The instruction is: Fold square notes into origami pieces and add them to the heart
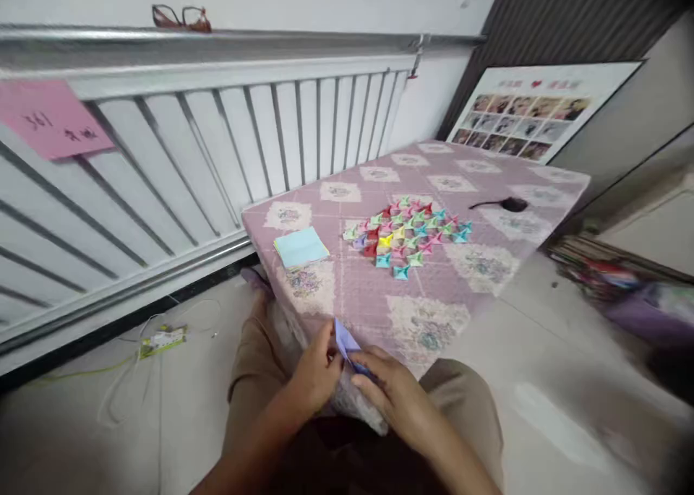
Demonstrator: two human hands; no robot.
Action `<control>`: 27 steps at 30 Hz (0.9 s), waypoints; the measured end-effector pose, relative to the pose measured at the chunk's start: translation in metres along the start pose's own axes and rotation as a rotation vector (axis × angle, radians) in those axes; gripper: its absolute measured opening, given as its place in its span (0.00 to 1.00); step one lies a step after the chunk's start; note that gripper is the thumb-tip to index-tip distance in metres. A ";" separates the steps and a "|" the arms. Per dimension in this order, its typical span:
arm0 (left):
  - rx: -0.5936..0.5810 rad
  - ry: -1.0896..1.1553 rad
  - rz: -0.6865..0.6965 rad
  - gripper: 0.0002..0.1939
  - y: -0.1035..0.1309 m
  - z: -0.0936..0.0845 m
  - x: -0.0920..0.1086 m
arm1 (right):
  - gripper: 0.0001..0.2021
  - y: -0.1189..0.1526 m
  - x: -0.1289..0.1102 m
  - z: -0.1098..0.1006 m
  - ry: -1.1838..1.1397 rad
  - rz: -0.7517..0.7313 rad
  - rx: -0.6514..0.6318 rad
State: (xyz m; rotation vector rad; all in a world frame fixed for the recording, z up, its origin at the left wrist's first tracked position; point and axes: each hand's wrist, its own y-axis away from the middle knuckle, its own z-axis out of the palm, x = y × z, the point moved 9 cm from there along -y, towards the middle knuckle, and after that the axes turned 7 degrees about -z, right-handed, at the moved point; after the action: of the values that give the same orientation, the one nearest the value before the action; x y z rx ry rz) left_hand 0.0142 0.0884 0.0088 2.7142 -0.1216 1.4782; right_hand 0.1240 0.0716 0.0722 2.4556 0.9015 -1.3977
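Note:
A purple sheet of paper [345, 339], partly folded, is held between both hands at the near edge of the table. My left hand [316, 368] pinches its left side. On the right side, the fingers and thumb of my right hand [387, 386] close round the paper. Farther up on the pink flowered tablecloth [369, 293] stand several small folded paper pieces [408, 233] in red, pink, green, yellow and blue, set in rows. A stack of square paper [301, 248] with a light blue sheet on top lies to their left.
A white radiator [303, 126] runs behind the table, with glasses [181, 19] on the rail above. A pink note [53, 118] hangs at the left. A dark object [513, 204] lies on the table's right side. A power strip [163, 340] is on the floor.

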 end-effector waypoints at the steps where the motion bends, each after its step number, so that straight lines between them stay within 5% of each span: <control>1: 0.047 -0.043 0.044 0.33 0.002 -0.005 0.005 | 0.15 0.001 0.001 0.001 0.007 0.004 0.000; 7: 0.132 -0.304 0.315 0.26 0.013 -0.015 0.036 | 0.16 0.003 0.006 0.005 0.003 0.025 -0.016; 11: -0.019 -0.336 0.423 0.15 0.012 -0.012 0.048 | 0.16 0.003 0.007 0.003 -0.056 0.046 -0.032; 17: -0.311 -0.146 0.492 0.13 0.008 -0.020 0.067 | 0.19 0.010 0.009 -0.004 -0.254 0.120 -0.178; 23: -0.576 0.027 0.426 0.08 0.005 -0.021 0.078 | 0.23 0.021 0.005 0.005 -0.556 0.215 -0.446; 27: -0.693 0.046 0.318 0.03 0.004 -0.016 0.077 | 0.18 0.019 0.009 0.010 -0.584 0.251 -0.439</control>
State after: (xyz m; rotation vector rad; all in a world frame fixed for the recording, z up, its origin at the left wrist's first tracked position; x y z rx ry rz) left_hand 0.0418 0.0818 0.0827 2.1526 -0.9095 1.2379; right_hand 0.1313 0.0556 0.0572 1.6392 0.6445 -1.5025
